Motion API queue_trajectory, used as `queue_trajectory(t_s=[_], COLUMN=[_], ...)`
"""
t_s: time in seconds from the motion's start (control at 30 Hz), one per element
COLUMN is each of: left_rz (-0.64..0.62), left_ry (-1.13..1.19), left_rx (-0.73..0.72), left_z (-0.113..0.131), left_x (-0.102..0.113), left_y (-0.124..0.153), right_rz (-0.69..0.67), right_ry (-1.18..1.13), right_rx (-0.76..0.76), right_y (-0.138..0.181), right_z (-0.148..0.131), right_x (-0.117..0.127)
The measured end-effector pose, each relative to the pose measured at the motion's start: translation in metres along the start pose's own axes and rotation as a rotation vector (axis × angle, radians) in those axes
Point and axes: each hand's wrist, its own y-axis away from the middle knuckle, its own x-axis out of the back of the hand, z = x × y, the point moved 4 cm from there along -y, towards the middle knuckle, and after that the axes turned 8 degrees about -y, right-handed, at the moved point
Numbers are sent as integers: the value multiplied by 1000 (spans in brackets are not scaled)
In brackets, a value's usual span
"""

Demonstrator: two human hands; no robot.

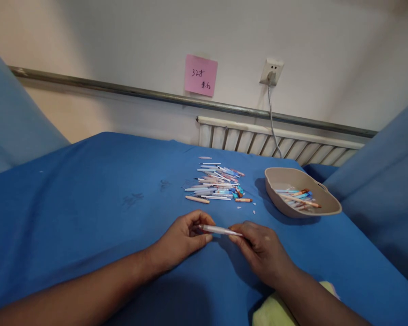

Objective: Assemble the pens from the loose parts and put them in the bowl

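A slim whitish pen [219,230] lies level between my two hands, above the blue cloth. My left hand [187,233] pinches its left end, where a reddish-brown part shows near the fingers. At the other end, the fingers of my right hand [261,246] are closed on the narrow tip. Just beyond my hands is a loose pile of pen parts [214,181]: pale barrels, thin white refills and small blue and brown pieces. An orange-brown piece [244,200] and a few tiny white bits lie at the pile's near right side.
A beige plastic basket [304,190] at the right holds several pens and parts. A yellow-green cloth [275,310] lies under my right forearm. Behind the table are a radiator [245,138], a metal pipe [139,92], a socket with a plugged cord [272,72] and a pink note [201,75].
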Motion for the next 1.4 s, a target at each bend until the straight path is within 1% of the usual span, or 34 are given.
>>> queue_trajectory(t_s=[0.1,0.17,0.23,0.33,0.4,0.5,0.6,0.7,0.9,1.13,1.2,1.3,1.37,1.4], left_rz=[-42,-79,-83,-31,12,42,41,38,-29,32,20,-44,-72,-81], left_ry=[5,-43,-89,-114,-130,-178,-197,-178,-189,-277,-269,-209,-167,-148], left_rx=[28,77,103,76,26,-31,-53,-39,2,-43,-37,-1,32,49], left_z=[-4,-9,-11,-9,-4,2,3,0,-5,1,1,-2,-5,-6], left_x=[-1,-2,-2,0,0,0,-1,-1,-1,2,1,-2,-2,-3], left_y=[-1,-2,-2,-2,-1,1,3,2,0,1,2,1,0,-1], right_rz=[4,11,18,12,7,5,10,21,17,-4,5,70,179,245], right_ry=[5,21,31,42,36,19,23,22,13,33,30,-27,-127,-206], right_rx=[0,6,11,13,7,13,15,22,22,3,19,67,69,47], right_y=[-1,-2,-2,-2,-2,-2,-3,-4,-4,-4,-4,-4,-4,-5], right_z=[0,1,1,1,2,2,3,3,3,5,6,5,6,7], right_x=[0,0,0,0,0,0,0,1,1,1,1,2,5,6])
